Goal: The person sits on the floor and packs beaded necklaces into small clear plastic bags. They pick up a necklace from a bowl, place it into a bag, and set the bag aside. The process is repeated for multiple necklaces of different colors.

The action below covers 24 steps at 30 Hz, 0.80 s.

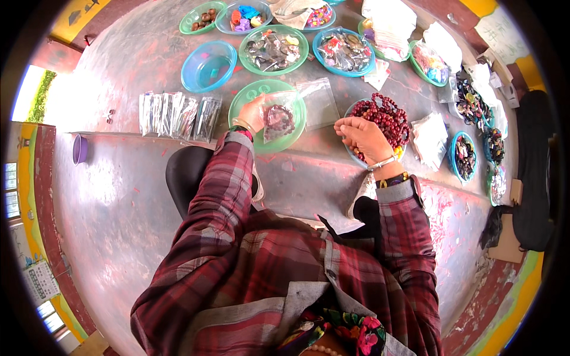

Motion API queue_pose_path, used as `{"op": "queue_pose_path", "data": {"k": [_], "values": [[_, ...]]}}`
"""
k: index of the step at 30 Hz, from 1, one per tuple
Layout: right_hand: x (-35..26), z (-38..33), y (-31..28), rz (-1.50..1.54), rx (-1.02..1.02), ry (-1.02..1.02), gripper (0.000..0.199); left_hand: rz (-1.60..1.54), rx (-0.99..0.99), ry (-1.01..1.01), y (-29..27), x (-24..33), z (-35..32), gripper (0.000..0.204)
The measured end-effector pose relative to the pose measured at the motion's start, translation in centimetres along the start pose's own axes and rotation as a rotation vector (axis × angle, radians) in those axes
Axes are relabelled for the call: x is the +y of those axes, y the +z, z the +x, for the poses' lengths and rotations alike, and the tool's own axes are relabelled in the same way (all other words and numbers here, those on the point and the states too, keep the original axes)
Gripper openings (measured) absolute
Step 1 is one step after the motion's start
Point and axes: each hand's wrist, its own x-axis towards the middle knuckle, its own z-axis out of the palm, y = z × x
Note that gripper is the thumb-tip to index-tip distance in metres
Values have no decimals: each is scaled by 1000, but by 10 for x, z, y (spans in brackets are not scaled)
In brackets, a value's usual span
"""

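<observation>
Over a green plastic plate (242, 98), my left hand (252, 113) grips a small clear plastic bag (288, 132). Inside that bag shows a dark red beaded bracelet (278, 120). My right hand (367, 141) hovers at the near left part of a blue bowl (350, 110) heaped with dark red bead strings (389, 115). Its fingers are bent and pinched together; anything between the tips is too small to make out. An unfilled clear plastic bag (320, 101) lies between my hands, beside the plate.
Packed bracelets in clear sleeves (172, 115) lie left of the plate. Beyond stand a blue bowl (208, 65) and green and blue bowls of packets (273, 50). To the right are white bags (430, 139) and a bowl of dark beads (463, 155). A step edge (148, 135) runs before me.
</observation>
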Motion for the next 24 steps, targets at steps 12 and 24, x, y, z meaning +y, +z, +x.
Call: {"op": "queue_pose_path", "data": {"k": [12, 24], "values": [[-1, -12, -32, 87, 132, -86, 18, 475, 765, 633, -64, -26, 79, 26], [-4, -47, -164, 23, 599, -298, 22, 569, 849, 1004, 45, 30, 24, 33]]}}
